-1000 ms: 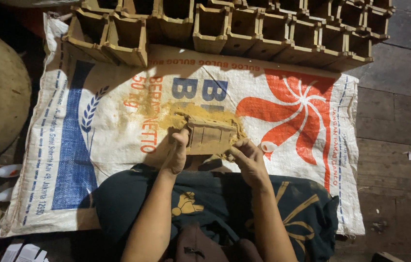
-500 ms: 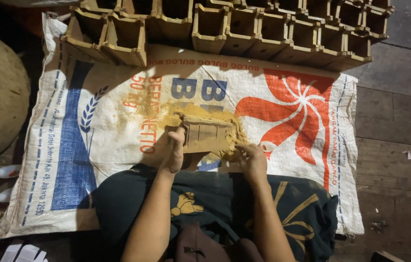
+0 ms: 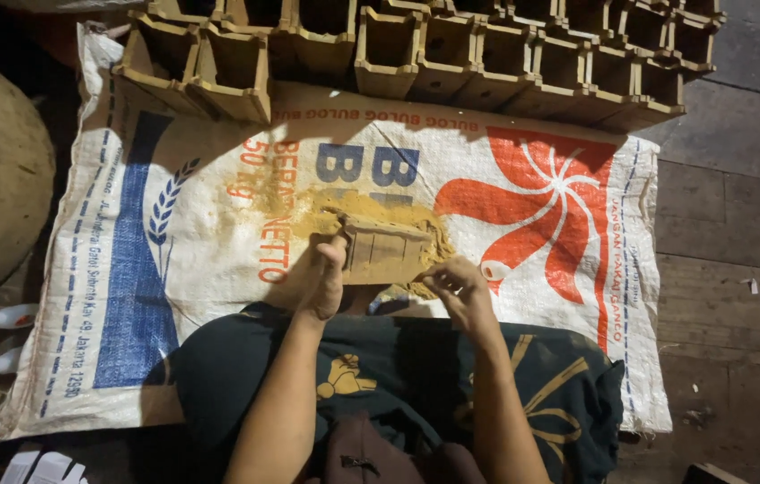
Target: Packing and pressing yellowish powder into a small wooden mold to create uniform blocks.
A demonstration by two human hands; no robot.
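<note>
— What was the left grip (image 3: 324, 280) doing?

— It was pressed flat against the near-left end of the clay block (image 3: 386, 254), thumb up along that end face. Bracing it rather than closed round it; no fingers wrapped the block.

— And the right grip (image 3: 459, 289)?

— Fingers curled narrow, tips pinched together just off the block's near-right corner. Whether a scrap of clay sat between them, I could not tell.

— Which way did the block lie from each?

— Directly ahead of both, away from the person, on the printed sack (image 3: 541, 224) spread over the floor. Its long axis ran left to right, spanning the gap between the two grips. Loose clay crumbs (image 3: 308, 211) ringed it on the far side.

— Which hand was nearer?

— The left, already touching. The right was just beside, seemingly apart.

— Anything beyond?

— A row of finished hollow clay blocks (image 3: 416, 54), well past the block, along the sack's far edge.
</note>
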